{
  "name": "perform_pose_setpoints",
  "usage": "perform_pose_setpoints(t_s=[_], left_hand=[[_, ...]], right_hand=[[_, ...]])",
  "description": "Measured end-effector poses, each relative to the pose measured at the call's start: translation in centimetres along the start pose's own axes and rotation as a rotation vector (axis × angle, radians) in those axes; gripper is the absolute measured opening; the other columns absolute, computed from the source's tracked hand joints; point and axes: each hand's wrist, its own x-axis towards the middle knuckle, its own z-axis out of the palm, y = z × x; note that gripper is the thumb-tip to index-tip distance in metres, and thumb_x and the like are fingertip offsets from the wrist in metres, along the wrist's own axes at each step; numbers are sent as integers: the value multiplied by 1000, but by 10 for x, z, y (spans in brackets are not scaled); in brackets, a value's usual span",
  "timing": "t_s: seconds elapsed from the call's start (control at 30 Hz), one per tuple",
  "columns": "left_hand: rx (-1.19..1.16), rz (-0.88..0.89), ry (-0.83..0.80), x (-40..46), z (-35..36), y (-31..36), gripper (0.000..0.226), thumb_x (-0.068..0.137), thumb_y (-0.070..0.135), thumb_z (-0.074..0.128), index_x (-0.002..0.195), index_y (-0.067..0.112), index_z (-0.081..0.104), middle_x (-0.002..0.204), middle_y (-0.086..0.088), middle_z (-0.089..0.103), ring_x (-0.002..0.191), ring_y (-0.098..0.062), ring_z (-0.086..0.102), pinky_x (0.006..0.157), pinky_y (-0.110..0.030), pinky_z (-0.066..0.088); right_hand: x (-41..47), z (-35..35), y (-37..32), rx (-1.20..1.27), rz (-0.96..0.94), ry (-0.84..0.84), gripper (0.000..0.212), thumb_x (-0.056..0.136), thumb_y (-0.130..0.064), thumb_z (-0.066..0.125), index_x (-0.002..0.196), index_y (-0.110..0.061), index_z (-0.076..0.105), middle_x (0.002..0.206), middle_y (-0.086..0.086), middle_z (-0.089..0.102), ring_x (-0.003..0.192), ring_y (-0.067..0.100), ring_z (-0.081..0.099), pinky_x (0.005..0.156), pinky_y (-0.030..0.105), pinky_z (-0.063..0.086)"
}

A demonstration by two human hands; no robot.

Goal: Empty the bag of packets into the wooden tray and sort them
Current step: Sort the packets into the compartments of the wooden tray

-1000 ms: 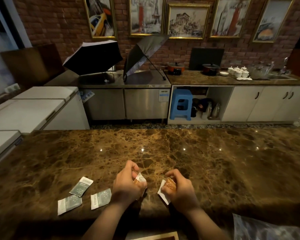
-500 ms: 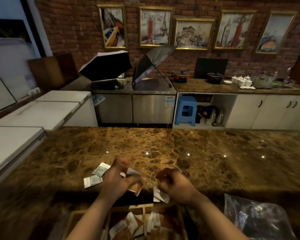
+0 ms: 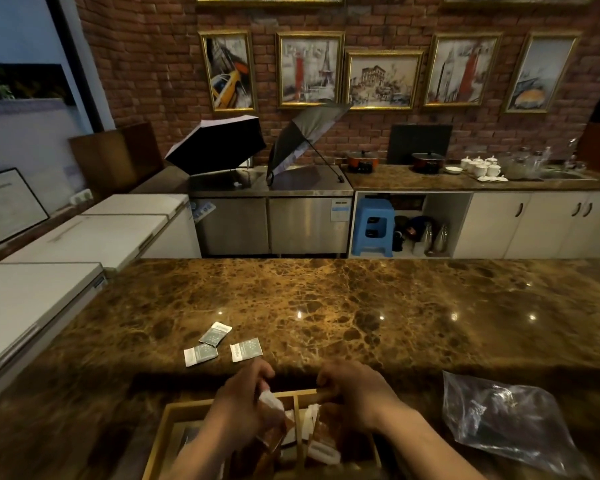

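Observation:
A divided wooden tray [image 3: 163, 427] sits at the near edge of the marble counter, with brown and white packets [image 3: 323, 445] in its compartments. My left hand [image 3: 239, 407] is over the tray, closed on a brown and white packet [image 3: 272, 415]. My right hand [image 3: 357, 393] is beside it over the tray's far rim, fingers curled; what it grips is hidden. Three grey-green packets [image 3: 222, 344] lie on the counter beyond the tray to the left. The clear plastic bag [image 3: 506, 424] lies crumpled on the counter at the right.
The brown marble counter [image 3: 361, 306] stretches wide ahead. White chest freezers [image 3: 49, 282] stand at the left. Behind are steel cabinets, two open umbrellas [image 3: 219, 143], a blue stool [image 3: 374, 226], pots and cups.
My view has tilted up and back, bringing the tray into sight. Both hands came toward me from over the counter to over the tray, each carrying its packets.

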Motion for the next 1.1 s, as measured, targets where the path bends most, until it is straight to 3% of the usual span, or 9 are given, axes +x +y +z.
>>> perform_pose_setpoints(t_s=[0.17, 0.23, 0.3, 0.43, 0.57, 0.7, 0.87, 1.0, 1.1], left_hand=[[274, 175, 93, -15, -2, -5, 52, 64, 70, 66, 106, 48, 48, 108, 27, 53, 97, -2, 52, 81, -25, 48], [289, 217, 112, -17, -5, -5, 42, 71, 70, 59, 106, 48, 49, 110, 28, 51, 97, 0, 49, 80, -23, 47], [283, 233, 32, -19, -9, -6, 37, 76, 66, 61, 105, 46, 52, 107, 27, 53, 96, 4, 51, 79, -20, 46], [340, 288, -58, -21, -9, -10, 35, 80, 64, 59, 105, 40, 60, 107, 22, 55, 98, 2, 50, 83, -21, 45], [310, 319, -9, -20, -10, -12, 37, 80, 65, 56, 103, 37, 61, 104, 17, 60, 98, 0, 54, 83, -24, 48], [181, 250, 162, -9, -29, -24, 20, 83, 53, 61, 95, 37, 63, 91, 21, 65, 88, 3, 59, 77, -21, 48], [136, 49, 318, 22, -64, -64, 10, 89, 47, 63, 94, 38, 65, 96, 22, 65, 88, 0, 59, 77, -27, 50], [144, -93, 296, 45, -85, -104, 20, 88, 43, 66, 108, 39, 65, 113, 13, 68, 107, -9, 60, 91, -29, 48], [269, -76, 245, 62, -92, -128, 28, 91, 43, 64, 118, 39, 61, 121, 14, 66, 117, -10, 57, 94, -26, 44]], right_hand=[[-7, -4, -7, -18, -44, 51, 26, 90, -38, 68, 115, -41, 58, 125, -12, 58, 111, 13, 58, 95, 32, 50], [-7, -5, -15, -19, -63, -8, 23, 90, -35, 69, 110, -40, 60, 119, -12, 62, 105, 12, 60, 88, 30, 52], [-5, -3, -21, -52, -65, -91, 22, 90, -33, 69, 110, -38, 63, 118, -9, 64, 105, 14, 61, 82, 28, 48], [2, 4, -25, -69, -63, -195, 17, 89, -29, 70, 106, -32, 70, 119, -9, 65, 106, 13, 62, 80, 26, 47], [8, 0, -28, -90, -109, -69, 12, 94, -35, 61, 103, -31, 67, 113, -8, 66, 101, 11, 61, 78, 24, 47], [26, -2, -35, -66, -200, 83, 10, 95, -40, 58, 104, -36, 61, 107, -13, 61, 98, 5, 53, 81, 23, 46], [67, 5, -61, -57, -145, 42, 25, 95, -40, 60, 119, -37, 62, 120, -9, 62, 108, 10, 56, 92, 29, 50], [97, 20, -78, -97, -87, -52, 35, 96, -35, 57, 132, -36, 57, 138, -3, 57, 125, 19, 54, 105, 36, 46], [120, 35, -88, -80, -41, -70, 43, 98, -43, 52, 140, -34, 47, 143, 3, 51, 129, 25, 52, 107, 36, 41]])
